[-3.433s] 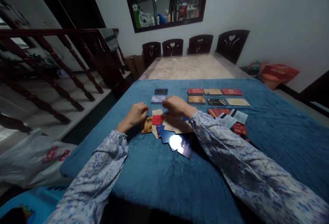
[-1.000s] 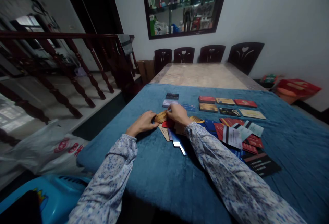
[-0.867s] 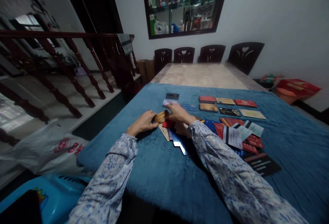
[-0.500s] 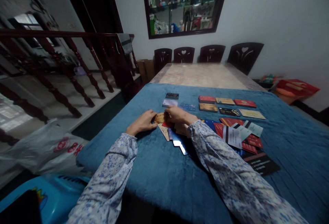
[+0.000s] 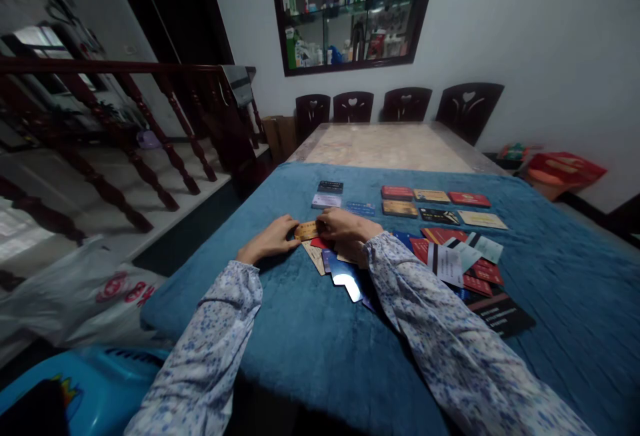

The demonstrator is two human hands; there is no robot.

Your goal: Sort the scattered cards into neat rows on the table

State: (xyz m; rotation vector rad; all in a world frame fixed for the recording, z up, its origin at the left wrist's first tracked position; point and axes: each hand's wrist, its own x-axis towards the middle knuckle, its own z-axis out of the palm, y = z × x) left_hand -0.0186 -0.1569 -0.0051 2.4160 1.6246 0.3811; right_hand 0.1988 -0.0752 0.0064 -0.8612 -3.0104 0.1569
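Left hand (image 5: 271, 237) and right hand (image 5: 346, 224) seemingly grasp a gold card (image 5: 307, 230): likely an aligning step, next needing even grip.

L hand (image 5: 271, 239) nr R hand (image 5: 346, 225), both curled

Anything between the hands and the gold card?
Nothing visible. The left hand meets the left end of the gold card; the right hand's fingers cover its right end. The red card lies on the near side, not in between.
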